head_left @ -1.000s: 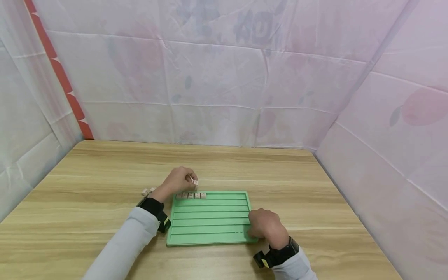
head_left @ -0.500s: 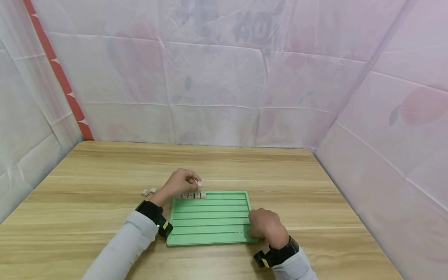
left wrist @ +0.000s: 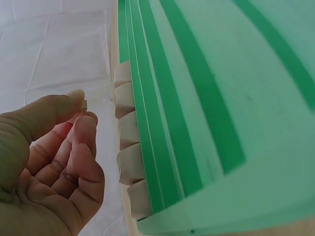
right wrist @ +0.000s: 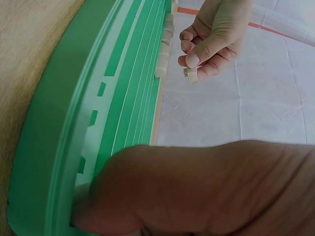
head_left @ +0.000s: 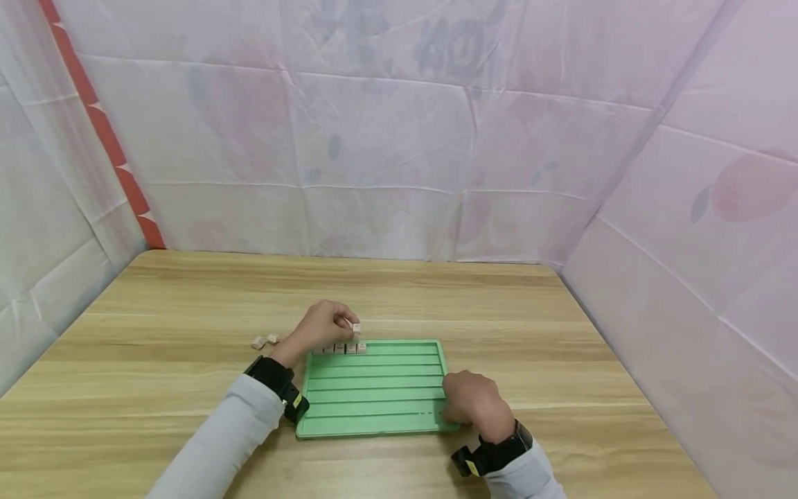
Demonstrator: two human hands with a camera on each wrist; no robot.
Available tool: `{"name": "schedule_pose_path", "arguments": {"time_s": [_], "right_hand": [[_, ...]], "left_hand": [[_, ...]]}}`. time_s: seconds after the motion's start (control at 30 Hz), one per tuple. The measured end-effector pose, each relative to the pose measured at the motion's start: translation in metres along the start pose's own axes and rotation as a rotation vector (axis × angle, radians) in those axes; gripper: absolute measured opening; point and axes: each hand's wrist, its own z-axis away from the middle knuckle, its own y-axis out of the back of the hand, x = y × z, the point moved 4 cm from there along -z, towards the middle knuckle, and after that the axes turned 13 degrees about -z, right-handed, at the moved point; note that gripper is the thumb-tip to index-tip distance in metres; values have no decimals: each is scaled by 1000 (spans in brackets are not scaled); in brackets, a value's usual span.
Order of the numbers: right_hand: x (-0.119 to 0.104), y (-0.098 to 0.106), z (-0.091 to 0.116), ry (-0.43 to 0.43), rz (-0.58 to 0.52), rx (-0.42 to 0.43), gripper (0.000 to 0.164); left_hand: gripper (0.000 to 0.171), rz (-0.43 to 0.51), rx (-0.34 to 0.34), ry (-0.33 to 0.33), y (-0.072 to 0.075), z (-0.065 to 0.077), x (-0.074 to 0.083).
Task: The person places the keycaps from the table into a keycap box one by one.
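My left hand (head_left: pixel 323 326) pinches a small pale letter tile (head_left: pixel 356 328) between thumb and fingertips, raised just above the far edge of a green ridged tray (head_left: pixel 380 395). Several matching tiles (head_left: pixel 339 348) stand side by side in the tray's farthest row, at its left end; the hand partly covers them in the head view. In the right wrist view the held tile (right wrist: pixel 191 74) shows clear of the row. My right hand (head_left: pixel 474 402) grips the tray's near right side, its thumb (right wrist: pixel 113 196) over the rim and the other fingers mostly hidden.
Two loose tiles, one of them a pale tile (head_left: pixel 258 342), lie on the wooden table (head_left: pixel 187 333) left of the tray. Pale printed sheets (head_left: pixel 374 138) hang as walls behind and on both sides of the table.
The left hand has shifted slightly right with the pinched tile, then held nearly still. More of the two loose tiles now shows. The right hand and tray have stayed in place.
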Motion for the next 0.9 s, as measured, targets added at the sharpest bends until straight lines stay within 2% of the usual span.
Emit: {"name": "schedule_pose_path", "arguments": {"time_s": [0.17,0.47,0.6,0.9], "right_hand": [[0,0,0,-10,-1,-5,14],[1,0,0,14,-25,11,16],[2,-1,0,19,-23,17,16],[2,0,1,26,-17,17,16]], "left_hand": [[13,-31,-2,-7,-2,-2,6],[11,-122,-1,-68,-5,-6,18],[9,-150,-2,-90,-6,-6,18],[8,-174,-30,-92,-16,-11,14]]}}
